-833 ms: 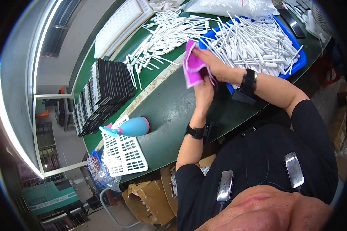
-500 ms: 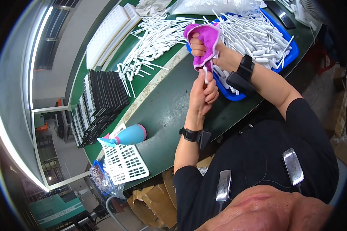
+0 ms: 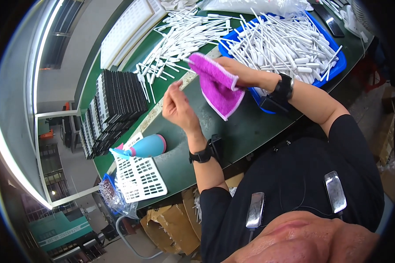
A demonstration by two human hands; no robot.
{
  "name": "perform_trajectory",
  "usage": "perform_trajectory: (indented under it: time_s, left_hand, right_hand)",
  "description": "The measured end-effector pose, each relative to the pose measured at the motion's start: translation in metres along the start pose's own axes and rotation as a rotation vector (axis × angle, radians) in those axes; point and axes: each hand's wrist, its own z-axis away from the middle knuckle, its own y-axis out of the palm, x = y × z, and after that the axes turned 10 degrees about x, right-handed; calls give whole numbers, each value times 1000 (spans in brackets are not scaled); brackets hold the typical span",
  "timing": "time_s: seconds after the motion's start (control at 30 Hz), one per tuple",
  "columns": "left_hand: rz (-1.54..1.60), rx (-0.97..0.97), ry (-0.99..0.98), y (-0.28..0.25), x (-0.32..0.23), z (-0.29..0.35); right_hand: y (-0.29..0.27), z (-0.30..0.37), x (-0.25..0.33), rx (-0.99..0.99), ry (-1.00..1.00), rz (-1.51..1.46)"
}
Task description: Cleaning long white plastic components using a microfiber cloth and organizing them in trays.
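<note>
My right hand (image 3: 239, 71) is closed on a purple cloth (image 3: 217, 90) with white edging, and the cloth's free corner hangs over the dark tabletop. A thin pale tip (image 3: 187, 60) pokes out past the cloth's far left end; what it belongs to is hidden inside. To the left, my left hand (image 3: 180, 108) is raised over the table, apart from the cloth, its fingers loosely bent and nothing visible in them. Beyond it lies a loose heap of white plastic sticks with wider ends (image 3: 184, 37). More such sticks fill a blue tray (image 3: 341, 65) beside my right forearm.
Stacked black slotted trays (image 3: 123, 96) stand at the left. Nearer are a blue-and-pink spray bottle (image 3: 149, 146) and a white perforated basket (image 3: 145, 179). White foam-like panels (image 3: 127, 30) lean at the back left. A phone (image 3: 329, 22) lies at the far right.
My left hand has let go of the cloth-wrapped stick and moved left. The right hand has turned over, swinging the cloth so that its corner now hangs toward me.
</note>
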Motion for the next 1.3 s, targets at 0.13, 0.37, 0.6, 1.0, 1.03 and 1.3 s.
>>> perform_trajectory:
  time_s: [0.13,0.37,0.6,1.0,1.03,1.3]
  left_hand:
    - [94,29,-105,1,10,-1]
    - [253,-109,-149,-5,-2,-2]
    - [311,-150,24,-8,-15,-4]
    - [101,160,91,32,-28,26]
    - [60,103,80,19,-27,30]
    - [76,109,-115,16,-4,-5]
  right_hand:
    - [9,-4,5,266,92,144]
    - [18,1,15,305,358,-224]
    - [19,6,35,118,558,-904]
    - [-13,85,128,-140,11,676]
    - [-18,88,127,-206,12,753]
    - [-128,153,100,-868,209,1370]
